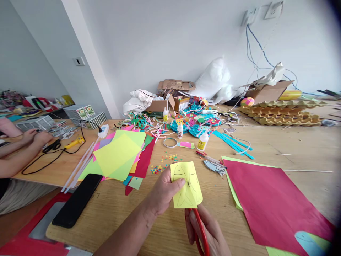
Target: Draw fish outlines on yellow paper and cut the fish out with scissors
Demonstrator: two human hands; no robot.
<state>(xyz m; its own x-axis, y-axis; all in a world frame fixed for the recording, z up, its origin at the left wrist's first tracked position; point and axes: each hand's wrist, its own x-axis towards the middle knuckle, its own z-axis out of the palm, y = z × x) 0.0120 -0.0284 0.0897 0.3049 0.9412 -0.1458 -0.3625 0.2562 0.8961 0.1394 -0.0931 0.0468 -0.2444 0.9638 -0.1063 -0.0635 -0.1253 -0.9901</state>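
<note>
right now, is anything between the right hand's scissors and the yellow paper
Nothing visible: the red scissors in the right hand sit at the lower edge of the yellow paper, which the left hand holds.

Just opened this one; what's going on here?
A person sits or stands at a wooden table, the left hand pinching yellow paper drawn with fish-like outlines. The right hand grips red-handled scissors at the paper's lower edge; the blades are hidden, so any cutting can't be confirmed. A grey fish cutout lies beyond, near a glue bottle.
</note>
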